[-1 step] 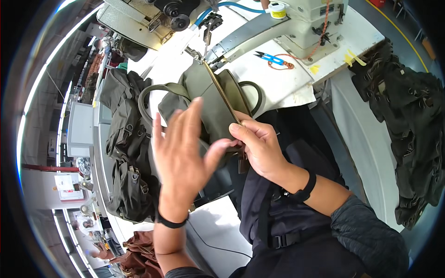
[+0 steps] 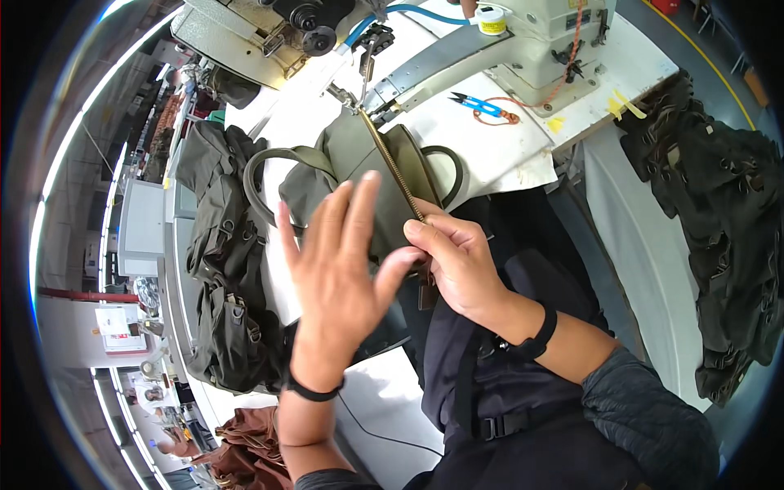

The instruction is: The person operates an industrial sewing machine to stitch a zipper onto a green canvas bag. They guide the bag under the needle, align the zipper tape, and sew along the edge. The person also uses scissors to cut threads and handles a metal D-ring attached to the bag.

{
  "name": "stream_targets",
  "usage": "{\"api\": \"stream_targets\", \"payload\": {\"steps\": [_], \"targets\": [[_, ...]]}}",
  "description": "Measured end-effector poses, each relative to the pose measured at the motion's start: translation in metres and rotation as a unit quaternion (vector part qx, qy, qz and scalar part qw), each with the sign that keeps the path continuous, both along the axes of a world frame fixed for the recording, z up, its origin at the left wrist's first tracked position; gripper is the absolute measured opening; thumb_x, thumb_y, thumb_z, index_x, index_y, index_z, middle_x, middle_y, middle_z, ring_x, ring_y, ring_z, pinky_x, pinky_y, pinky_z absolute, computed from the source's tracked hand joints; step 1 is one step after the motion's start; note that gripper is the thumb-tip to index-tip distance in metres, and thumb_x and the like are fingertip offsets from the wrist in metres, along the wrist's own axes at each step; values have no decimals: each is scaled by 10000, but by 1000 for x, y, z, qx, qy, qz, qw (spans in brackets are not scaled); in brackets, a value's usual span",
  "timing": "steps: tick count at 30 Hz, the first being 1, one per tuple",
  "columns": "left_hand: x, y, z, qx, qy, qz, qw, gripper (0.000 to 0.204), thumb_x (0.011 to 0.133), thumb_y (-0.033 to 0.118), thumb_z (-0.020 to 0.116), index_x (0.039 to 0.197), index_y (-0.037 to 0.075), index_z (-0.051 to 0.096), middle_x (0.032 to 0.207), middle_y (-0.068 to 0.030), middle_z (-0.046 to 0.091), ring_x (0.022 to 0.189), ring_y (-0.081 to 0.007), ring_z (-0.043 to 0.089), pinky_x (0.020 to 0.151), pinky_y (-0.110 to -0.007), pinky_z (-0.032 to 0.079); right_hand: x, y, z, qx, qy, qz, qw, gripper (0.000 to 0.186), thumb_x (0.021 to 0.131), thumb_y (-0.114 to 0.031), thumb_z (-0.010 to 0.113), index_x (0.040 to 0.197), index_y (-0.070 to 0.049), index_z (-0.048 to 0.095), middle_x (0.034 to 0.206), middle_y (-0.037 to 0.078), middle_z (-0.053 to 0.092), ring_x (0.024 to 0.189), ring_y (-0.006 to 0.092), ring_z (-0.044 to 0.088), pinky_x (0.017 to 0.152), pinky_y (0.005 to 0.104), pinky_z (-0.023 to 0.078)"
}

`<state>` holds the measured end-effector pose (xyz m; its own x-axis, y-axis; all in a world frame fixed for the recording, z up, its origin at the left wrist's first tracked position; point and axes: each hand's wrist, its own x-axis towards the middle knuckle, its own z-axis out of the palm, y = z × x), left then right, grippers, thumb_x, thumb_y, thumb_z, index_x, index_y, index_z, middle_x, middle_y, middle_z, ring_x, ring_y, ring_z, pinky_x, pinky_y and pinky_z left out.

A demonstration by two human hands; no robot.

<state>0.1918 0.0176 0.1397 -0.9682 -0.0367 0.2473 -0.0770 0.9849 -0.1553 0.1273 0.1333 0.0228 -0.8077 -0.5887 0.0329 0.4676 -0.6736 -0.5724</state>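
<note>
An olive-green fabric bag (image 2: 357, 151) with looped handles lies at the front of the sewing machine. A brass-coloured zipper (image 2: 387, 159) runs along its edge, from the machine's presser foot (image 2: 351, 102) toward me. My right hand (image 2: 457, 257) pinches the near end of this zipper edge between thumb and fingers. Over the bag's near left part, my left hand (image 2: 339, 261) is open with its fingers spread, and its thumb reaches close to the right hand. Part of the bag is hidden behind the left hand. Below the right fingers hangs a small brown tab (image 2: 426, 294).
The sewing machine (image 2: 441, 69) stands across the white table (image 2: 498, 159). Blue thread snips (image 2: 478, 104) with an orange cord lie on it, beside a small white-and-yellow container (image 2: 491, 20). Dark green bags (image 2: 224, 245) are piled at left, more (image 2: 710, 229) hang at right, and reddish-brown fabric (image 2: 249, 445) lies lower left.
My left hand has shifted a little to the right, its thumb closer to the right hand. My right hand keeps its pinch, and the bag stays nearly still.
</note>
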Motion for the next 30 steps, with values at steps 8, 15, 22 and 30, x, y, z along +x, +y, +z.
{"api": "stream_targets", "payload": {"steps": [8, 15, 22, 30], "targets": [[0, -6, -36, 15, 39, 38, 998, 833, 995, 798, 309, 1558, 233, 548, 1542, -58, 561, 1510, -279, 410, 1246, -607, -157, 3, 6, 7, 19, -17, 27, 999, 300, 1077, -123, 589, 892, 97, 677, 1400, 64, 634, 846, 25, 569, 717, 223, 463], [-1, -9, -37, -14, 38, 47, 998, 940, 975, 850, 174, 1472, 203, 641, 1471, -42, 630, 1474, -294, 456, 1261, -604, -141, 1, 10, 6, 44, 67, 15, 997, 252, 1071, -66, 584, 912, 105, 680, 1496, 171, 576, 962, 66, 584, 767, 252, 470], [-11, -18, -34, -25, 23, 43, 998, 929, 950, 872, 253, 1463, 206, 650, 1466, -39, 629, 1468, -291, 460, 1257, -605, -147, -10, 4, -2, 72, 88, 7, 993, 243, 1049, -59, 611, 873, 93, 683, 1463, 193, 605, 910, 56, 563, 720, 240, 445], [-32, -31, -33, -3, 38, 50, 998, 893, 963, 842, 304, 1446, 177, 653, 1442, -55, 633, 1446, -297, 478, 1270, -586, -121, -31, -15, 1, 72, 89, -7, 993, 314, 1051, -70, 623, 765, 58, 621, 1388, 180, 646, 781, 13, 458, 636, 233, 379]]}}
